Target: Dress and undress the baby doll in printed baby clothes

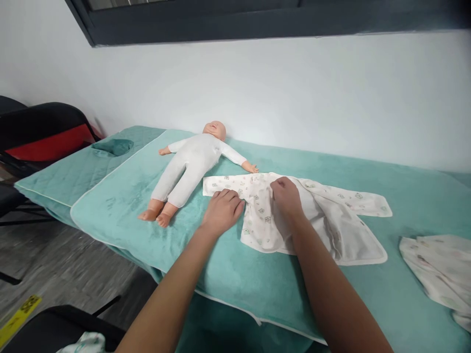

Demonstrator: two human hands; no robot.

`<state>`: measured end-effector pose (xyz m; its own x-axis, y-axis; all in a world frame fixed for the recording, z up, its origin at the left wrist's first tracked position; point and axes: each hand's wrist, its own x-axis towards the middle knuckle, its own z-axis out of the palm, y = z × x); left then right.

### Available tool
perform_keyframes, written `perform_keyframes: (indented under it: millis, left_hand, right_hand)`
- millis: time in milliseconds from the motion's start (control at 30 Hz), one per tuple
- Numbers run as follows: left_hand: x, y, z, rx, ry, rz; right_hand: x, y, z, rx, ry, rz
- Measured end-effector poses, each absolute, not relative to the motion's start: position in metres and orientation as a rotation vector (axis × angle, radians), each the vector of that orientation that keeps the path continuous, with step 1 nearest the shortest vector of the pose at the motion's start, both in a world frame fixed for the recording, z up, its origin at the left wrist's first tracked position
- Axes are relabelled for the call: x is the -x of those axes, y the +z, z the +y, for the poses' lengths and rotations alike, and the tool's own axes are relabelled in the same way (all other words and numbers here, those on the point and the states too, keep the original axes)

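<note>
A white long-sleeved baby shirt (259, 223) with small printed animals lies spread on the green cover, its front parted so that the plain inner side shows on the right. My right hand (287, 196) has its fingers closed on the shirt's front, near the neck. At the lower edge of the left sleeve rests my left hand (222, 211), palm down, fingers lightly bent and lying on the cloth, not visibly gripping. Beyond it a baby doll (196, 154) in a white body suit lies on its back; one doll hand is close to the shirt's shoulder.
Another printed white garment (441, 269) lies bunched at the right. The green padded bed (147, 240) stands against a white wall (294, 93), with a face hole (112, 147) at its left end. Black chairs (44, 117) stand left, and another chair (62, 323) is at the lower left.
</note>
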<state>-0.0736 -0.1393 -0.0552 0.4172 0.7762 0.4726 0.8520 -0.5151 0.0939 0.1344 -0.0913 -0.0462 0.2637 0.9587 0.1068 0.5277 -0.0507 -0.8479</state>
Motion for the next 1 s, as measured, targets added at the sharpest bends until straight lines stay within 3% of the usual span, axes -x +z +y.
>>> perform_keyframes:
  millis: [233, 400, 600, 1000]
  left_hand:
    - [0.062, -0.059, -0.189, 2.707, -0.955, -1.436]
    - [0.055, -0.063, -0.220, 2.879, -0.870, -1.367]
    - [0.054, -0.070, -0.223, 2.684, -0.845, -1.263]
    - [0.051, -0.070, -0.228, 2.611, -0.745, -1.190]
  right_hand:
    - [-0.153, -0.050, -0.086, 1.788, 0.648, -1.234]
    - [-0.161, -0.053, -0.082, 1.854, 0.566, -1.319]
    - [-0.164, -0.063, -0.078, 1.859, 0.614, -1.495]
    - [-0.173, -0.055, -0.087, 2.133, 0.386, -1.655]
